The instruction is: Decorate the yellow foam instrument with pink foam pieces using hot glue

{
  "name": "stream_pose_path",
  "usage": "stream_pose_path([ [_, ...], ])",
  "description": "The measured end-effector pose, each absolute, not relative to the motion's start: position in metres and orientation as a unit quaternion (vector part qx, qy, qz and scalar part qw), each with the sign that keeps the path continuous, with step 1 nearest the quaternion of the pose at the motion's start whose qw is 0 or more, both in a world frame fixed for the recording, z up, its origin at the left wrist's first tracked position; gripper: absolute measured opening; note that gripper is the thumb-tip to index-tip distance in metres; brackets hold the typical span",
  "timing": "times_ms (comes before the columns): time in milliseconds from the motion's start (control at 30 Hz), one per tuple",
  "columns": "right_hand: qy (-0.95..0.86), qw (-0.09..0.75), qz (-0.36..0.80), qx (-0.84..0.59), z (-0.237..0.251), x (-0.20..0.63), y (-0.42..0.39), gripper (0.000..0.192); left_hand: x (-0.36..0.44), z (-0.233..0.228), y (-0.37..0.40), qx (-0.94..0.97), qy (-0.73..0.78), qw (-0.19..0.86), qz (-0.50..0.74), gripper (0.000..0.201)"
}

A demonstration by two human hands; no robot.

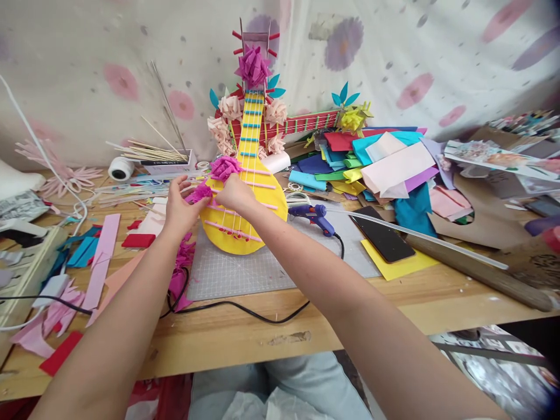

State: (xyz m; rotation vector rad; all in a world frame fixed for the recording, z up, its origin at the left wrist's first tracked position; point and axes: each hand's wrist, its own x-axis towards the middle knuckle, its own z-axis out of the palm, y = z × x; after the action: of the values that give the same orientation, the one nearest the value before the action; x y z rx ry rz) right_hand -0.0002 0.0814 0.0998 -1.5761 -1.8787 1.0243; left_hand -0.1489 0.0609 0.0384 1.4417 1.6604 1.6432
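While left hand [177, 204] pinches pink paper flower [199, 192] against yellow guitar [245, 216], right hand [234, 194] pressing flat beside it, grip unclear: could crush petals or snag strings.

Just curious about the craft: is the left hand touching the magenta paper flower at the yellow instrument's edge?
Touching. The head view shows the left hand with fingers closed around the magenta paper flower.

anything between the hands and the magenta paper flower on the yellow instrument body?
Nothing visible. The left hand is already on the magenta crepe-paper flower at the edge of the yellow pear-shaped paper instrument; the right hand rests beside it.
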Motion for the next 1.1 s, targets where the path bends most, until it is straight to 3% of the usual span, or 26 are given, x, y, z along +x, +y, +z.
stream_pose_path([
  [200,-0.665,0.256,0.380,-0.589,0.095,-0.008,0.084,0.060,-0.144,0.043,0.060,0.479,0.582,0.239,0.612,0.068],
  [400,-0.679,0.260,0.356,-0.587,0.087,-0.006,0.079,0.049,-0.145,0.045,0.059,0.486,0.580,0.240,0.608,0.063],
  [700,-0.644,0.331,0.394,-0.566,0.078,-0.005,0.083,0.061,-0.141,0.049,0.054,0.512,0.577,0.229,0.594,0.062],
  [833,-0.634,0.318,0.386,-0.590,0.081,-0.007,0.081,0.062,-0.140,0.049,0.054,0.512,0.575,0.228,0.596,0.062],
  [1000,-0.630,0.304,0.391,-0.598,0.085,-0.006,0.078,0.059,-0.142,0.047,0.055,0.519,0.578,0.221,0.590,0.063],
  [1100,-0.620,0.301,0.428,-0.585,0.081,-0.004,0.081,0.047,-0.142,0.046,0.056,0.525,0.575,0.221,0.587,0.062],
])
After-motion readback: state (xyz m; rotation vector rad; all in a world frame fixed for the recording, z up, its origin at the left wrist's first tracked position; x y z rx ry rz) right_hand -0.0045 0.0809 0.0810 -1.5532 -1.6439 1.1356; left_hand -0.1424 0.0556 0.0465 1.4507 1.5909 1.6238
